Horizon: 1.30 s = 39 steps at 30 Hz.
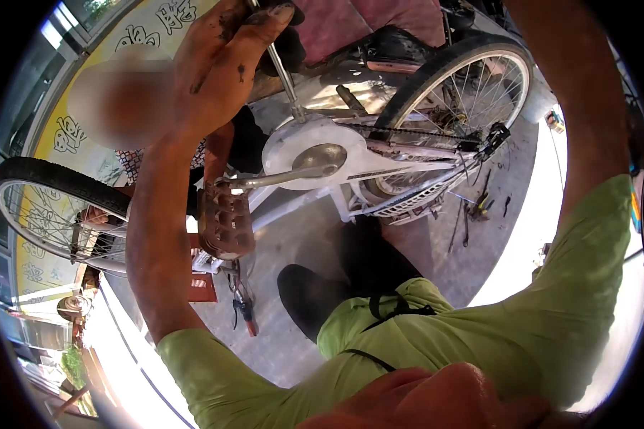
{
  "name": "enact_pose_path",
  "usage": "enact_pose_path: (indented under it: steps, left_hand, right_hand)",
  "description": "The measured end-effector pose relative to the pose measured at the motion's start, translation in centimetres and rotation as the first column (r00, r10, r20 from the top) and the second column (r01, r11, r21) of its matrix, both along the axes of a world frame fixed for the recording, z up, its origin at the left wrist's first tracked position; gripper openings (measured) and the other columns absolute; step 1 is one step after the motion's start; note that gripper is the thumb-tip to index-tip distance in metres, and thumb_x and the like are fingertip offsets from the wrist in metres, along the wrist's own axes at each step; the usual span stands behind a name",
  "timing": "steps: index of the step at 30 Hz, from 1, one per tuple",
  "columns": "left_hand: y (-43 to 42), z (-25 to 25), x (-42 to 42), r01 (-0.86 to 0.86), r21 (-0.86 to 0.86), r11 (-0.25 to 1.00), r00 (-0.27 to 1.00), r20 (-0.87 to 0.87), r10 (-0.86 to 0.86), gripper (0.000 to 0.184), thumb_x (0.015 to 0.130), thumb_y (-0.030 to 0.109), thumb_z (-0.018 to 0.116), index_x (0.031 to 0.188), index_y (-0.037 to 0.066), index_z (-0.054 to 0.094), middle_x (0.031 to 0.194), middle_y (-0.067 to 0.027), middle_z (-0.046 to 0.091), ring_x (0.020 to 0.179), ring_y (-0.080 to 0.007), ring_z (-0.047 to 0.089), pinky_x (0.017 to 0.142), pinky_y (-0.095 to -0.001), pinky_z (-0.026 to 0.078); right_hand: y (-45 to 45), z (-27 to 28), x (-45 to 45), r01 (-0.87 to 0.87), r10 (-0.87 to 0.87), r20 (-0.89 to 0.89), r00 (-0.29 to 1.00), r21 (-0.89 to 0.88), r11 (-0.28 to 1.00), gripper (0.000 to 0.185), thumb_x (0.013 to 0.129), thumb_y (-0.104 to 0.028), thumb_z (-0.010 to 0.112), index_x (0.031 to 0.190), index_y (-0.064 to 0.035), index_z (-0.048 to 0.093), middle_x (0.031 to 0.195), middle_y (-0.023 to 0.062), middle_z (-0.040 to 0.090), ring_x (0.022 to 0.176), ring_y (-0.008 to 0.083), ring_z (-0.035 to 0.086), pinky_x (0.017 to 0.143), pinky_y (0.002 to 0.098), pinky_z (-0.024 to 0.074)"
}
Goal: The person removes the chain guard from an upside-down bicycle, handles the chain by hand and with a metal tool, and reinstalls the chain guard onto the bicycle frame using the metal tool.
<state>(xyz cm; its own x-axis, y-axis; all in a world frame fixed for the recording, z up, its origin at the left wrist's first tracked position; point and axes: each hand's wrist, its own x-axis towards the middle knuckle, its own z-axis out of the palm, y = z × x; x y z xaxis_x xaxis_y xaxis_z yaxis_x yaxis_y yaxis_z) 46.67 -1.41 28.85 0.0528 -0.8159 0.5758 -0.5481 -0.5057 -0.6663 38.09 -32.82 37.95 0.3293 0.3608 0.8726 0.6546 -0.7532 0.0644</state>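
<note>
My left hand (229,61), dark with grease, is closed round a shiny metal rod (285,79) at the top of the view. The rod's lower end meets the upper edge of a white chain cover (279,154) on a bicycle. Below my left wrist, a metal crank (286,175) carries a brown, worn pedal (225,222). My right arm (579,93) reaches up past the top right edge, so my right hand is out of sight.
The bicycle's rear wheel (458,93) stands at upper right and its front wheel (57,214) at left. Another person, partly hidden by my left arm, is behind the bicycle. Several tools (479,204) lie on the concrete floor (265,286) at right.
</note>
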Motion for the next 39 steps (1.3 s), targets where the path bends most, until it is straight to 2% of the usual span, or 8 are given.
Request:
enact_pose_path:
  steps: [5,7,9,10,12,27,31,39]
  left_hand:
    - [-2.7,0.2,-1.4,-0.151,-0.758,0.635,0.240,-0.651,-0.720,0.027,0.096,0.017,0.064,0.120,0.005,0.064,0.112,-0.0083,0.069,0.106,-0.0151,0.065,0.092,-0.0268,0.052]
    - [-2.9,-0.1,2.2,0.367,-0.424,0.828,0.808,-0.295,-0.509,0.027,0.097,0.024,0.063,0.116,0.005,0.065,0.099,-0.0055,0.069,0.092,-0.0107,0.065,0.082,-0.0250,0.052]
    - [-0.7,-0.5,1.4,0.352,-0.392,0.850,0.743,-0.435,-0.508,0.019,0.096,0.023,0.063,0.101,0.005,0.063,0.080,-0.0028,0.060,0.071,-0.0090,0.056,0.065,-0.0274,0.045]
    - [-3.0,-1.1,-0.2,0.145,-0.670,0.728,0.313,-0.667,-0.676,0.016,0.096,0.019,0.062,0.088,0.004,0.062,0.066,-0.0016,0.053,0.058,-0.0094,0.047,0.053,-0.0307,0.038]
    - [-3.1,-1.8,-0.6,-0.032,-0.692,0.721,0.091,-0.721,-0.687,0.016,0.097,0.018,0.060,0.086,0.006,0.062,0.061,0.0029,0.045,0.055,-0.0065,0.044,0.049,-0.0292,0.034]
    - [-3.0,-4.9,2.4,0.381,-0.243,0.892,0.735,-0.506,-0.452,0.033,0.098,0.030,0.058,0.087,0.000,0.064,0.069,-0.0134,0.060,0.058,-0.0215,0.058,0.058,-0.0391,0.043]
    - [-2.5,-1.9,-2.9,-0.039,-0.371,0.928,0.281,-0.895,-0.346,0.030,0.098,0.029,0.058,0.095,-0.001,0.063,0.070,-0.0106,0.060,0.066,-0.0205,0.058,0.063,-0.0379,0.044]
    - [-2.2,-1.3,-3.0,-0.130,-0.188,0.974,0.233,-0.960,-0.155,0.050,0.098,0.048,0.054,0.115,0.002,0.064,0.108,-0.0140,0.061,0.100,-0.0230,0.061,0.085,-0.0363,0.048]
  right_hand:
    - [-1.8,-1.4,-0.6,0.041,-0.038,-0.071,0.997,0.054,0.998,0.029,0.098,-0.029,0.053,0.093,-0.0018,0.062,0.081,0.0113,0.055,0.074,0.0212,0.053,0.066,0.0329,0.0450]
    - [-2.7,-1.9,-0.5,0.043,-0.034,-0.101,0.994,0.090,0.995,0.029,0.098,-0.029,0.053,0.093,-0.0019,0.062,0.081,0.0111,0.054,0.073,0.0210,0.052,0.066,0.0327,0.0444]
    - [-3.7,-3.0,-0.5,0.027,-0.010,-0.117,0.993,0.139,0.990,0.029,0.098,-0.029,0.053,0.093,-0.0021,0.061,0.080,0.0108,0.054,0.072,0.0208,0.051,0.065,0.0325,0.0439]
    - [-4.2,-3.5,-0.7,0.024,-0.003,-0.126,0.992,0.167,0.986,0.029,0.098,-0.029,0.053,0.093,-0.0021,0.061,0.080,0.0107,0.053,0.072,0.0207,0.051,0.065,0.0324,0.0436]
    - [-5.2,-4.4,-1.0,0.034,-0.001,-0.156,0.988,0.210,0.977,0.029,0.098,-0.029,0.053,0.092,-0.0023,0.061,0.080,0.0105,0.053,0.071,0.0205,0.050,0.064,0.0322,0.0430]
    - [-11.8,-16.7,-13.5,0.328,-0.089,-0.443,0.892,0.500,0.801,0.029,0.099,-0.029,0.051,0.090,-0.0033,0.057,0.076,0.0086,0.048,0.066,0.0191,0.045,0.059,0.0307,0.0387]
    - [-13.2,-18.6,-15.3,0.376,-0.079,-0.480,0.874,0.563,0.736,0.029,0.099,-0.029,0.050,0.089,-0.0035,0.057,0.075,0.0081,0.047,0.065,0.0187,0.044,0.058,0.0303,0.0376]
    - [-14.5,-21.6,-18.4,0.430,-0.035,-0.519,0.854,0.665,0.610,0.029,0.099,-0.030,0.049,0.087,-0.0041,0.055,0.073,0.0071,0.044,0.062,0.0180,0.041,0.055,0.0295,0.0353]
